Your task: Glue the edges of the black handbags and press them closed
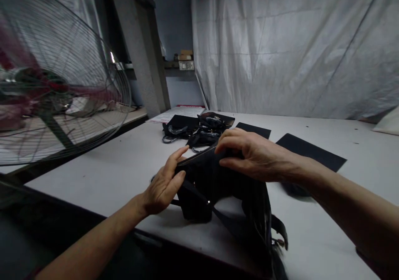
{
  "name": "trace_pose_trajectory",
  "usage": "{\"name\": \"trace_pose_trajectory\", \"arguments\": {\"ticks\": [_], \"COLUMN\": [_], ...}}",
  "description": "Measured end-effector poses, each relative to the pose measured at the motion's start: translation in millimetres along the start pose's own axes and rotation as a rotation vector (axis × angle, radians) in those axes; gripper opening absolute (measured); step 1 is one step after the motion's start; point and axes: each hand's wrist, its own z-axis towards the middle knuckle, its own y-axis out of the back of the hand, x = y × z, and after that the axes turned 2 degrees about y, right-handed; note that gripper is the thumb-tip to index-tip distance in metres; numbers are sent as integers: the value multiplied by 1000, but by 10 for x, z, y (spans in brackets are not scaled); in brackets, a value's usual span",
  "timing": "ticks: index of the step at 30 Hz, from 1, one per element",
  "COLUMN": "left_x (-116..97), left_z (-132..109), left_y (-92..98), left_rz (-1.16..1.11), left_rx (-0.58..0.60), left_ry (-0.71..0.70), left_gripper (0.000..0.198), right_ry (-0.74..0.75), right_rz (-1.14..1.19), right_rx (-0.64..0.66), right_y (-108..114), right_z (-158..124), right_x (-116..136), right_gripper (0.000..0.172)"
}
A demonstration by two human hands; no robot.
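Note:
A dark bag (pixel 202 176) with a strap and small metal fittings stands at the table's near edge, its upper rim raised. My right hand (pixel 252 153) pinches that rim from above, fingers over the far side and thumb on the near side. At the bag's left end, my left hand (pixel 163 184) has the edge between its thumb and fingers; some fingertips are hidden behind it. A buckled strap (pixel 279 230) hangs at the bag's right side. The bag's lower part is too dark to make out fully.
Several black bags with wrapped handles (pixel 205 130) lie farther back on the white table (pixel 118 172). Flat black panels (pixel 311 151) rest to the right. A large caged fan (pixel 62 84) stands at the left, and silvery sheeting (pixel 293 51) hangs behind the table.

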Motion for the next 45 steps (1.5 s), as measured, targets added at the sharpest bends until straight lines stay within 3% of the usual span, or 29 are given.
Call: {"name": "trace_pose_trajectory", "arguments": {"ticks": [4,9,12,19,26,34,45], "left_x": [32,181,275,337,273,241,290], "left_z": [81,255,290,224,217,211,196], "left_y": [66,123,111,107,115,114,114], "left_rz": [-186,-400,-442,-433,-437,-409,-420], "left_rx": [-26,-64,-85,-114,-126,-142,-129], "left_ry": [23,55,73,108,149,168,185], "left_gripper": [58,58,58,50,41,37,39], "right_ry": [-118,-285,-254,-108,-96,-93,-107], "right_rz": [-76,-137,-244,-263,-269,-270,-255], "right_rx": [-70,-157,-208,-80,-66,-101,-31], "right_y": [-121,-125,-121,-191,-244,-255,-225], "right_z": [-12,-176,-177,107,300,298,347], "right_x": [-107,-170,-218,-374,-422,-436,-421], "right_gripper": [20,12,9,21,15,16,11]}}
